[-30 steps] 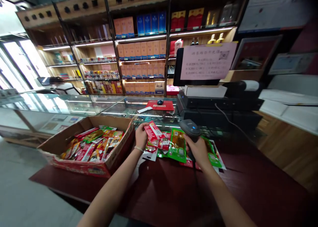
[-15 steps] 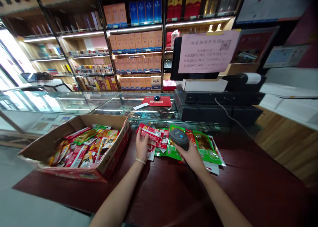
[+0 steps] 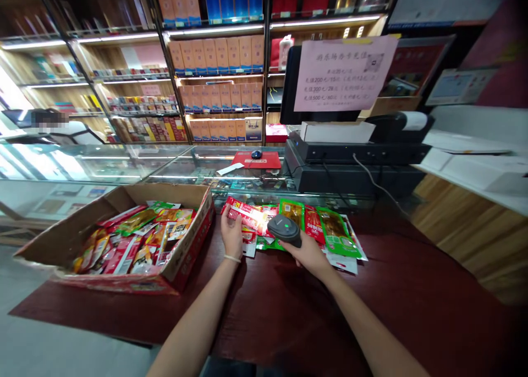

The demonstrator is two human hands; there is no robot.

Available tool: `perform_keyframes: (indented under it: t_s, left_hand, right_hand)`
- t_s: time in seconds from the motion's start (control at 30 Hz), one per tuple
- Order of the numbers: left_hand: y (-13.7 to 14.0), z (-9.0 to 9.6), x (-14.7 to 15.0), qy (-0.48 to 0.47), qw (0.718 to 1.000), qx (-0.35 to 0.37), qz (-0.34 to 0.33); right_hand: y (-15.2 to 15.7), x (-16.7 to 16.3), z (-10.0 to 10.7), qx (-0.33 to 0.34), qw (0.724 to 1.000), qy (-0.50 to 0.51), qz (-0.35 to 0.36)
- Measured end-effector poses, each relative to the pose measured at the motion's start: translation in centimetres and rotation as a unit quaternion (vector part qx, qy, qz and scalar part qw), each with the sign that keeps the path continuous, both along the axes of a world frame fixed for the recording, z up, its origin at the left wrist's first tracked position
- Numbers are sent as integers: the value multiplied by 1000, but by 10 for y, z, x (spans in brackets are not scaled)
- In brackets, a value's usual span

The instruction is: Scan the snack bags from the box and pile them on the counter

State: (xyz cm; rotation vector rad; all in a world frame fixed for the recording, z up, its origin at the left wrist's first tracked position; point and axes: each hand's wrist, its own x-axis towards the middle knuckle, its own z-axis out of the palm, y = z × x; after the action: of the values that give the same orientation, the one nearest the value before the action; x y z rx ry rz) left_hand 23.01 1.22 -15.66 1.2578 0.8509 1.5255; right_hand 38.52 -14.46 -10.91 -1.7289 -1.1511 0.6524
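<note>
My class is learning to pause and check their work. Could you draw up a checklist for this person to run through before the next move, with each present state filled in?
1. Red packet gripped in the left hand: ok.
2. Barcode scanner held in the right hand: ok.
3. Scanner's light falling on the packet: ok, a bright patch shows.
4. Scan registered: cannot tell; no readout is visible.
5. Monitor uncovered: not ok, a pink notice hangs over most of it.
6. Cardboard box open: ok.
</note>
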Motion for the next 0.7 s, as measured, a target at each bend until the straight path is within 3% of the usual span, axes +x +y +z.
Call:
perform_keyframes:
  t_s: [0.13, 0.3, 0.5, 0.6, 0.7]
  left_hand:
    - [2, 4, -3, 38, 999, -6, 5]
    - [-2, 7, 10, 50, 998, 3, -25]
    - [-27, 34, 79, 1, 982, -100, -162]
    - [-48, 49, 124, -63, 958, -168, -226]
    - [-65, 53, 160, -99, 934, -200, -281]
  right_hand:
    - [0, 9, 6, 21, 999, 24, -21]
    - [-8, 40, 24, 85, 989, 69, -99]
    - [-27, 75, 42, 151, 964, 106, -189]
    - [-35, 87, 48, 186, 951, 138, -206]
    - [-41, 95, 52, 213, 939, 157, -219]
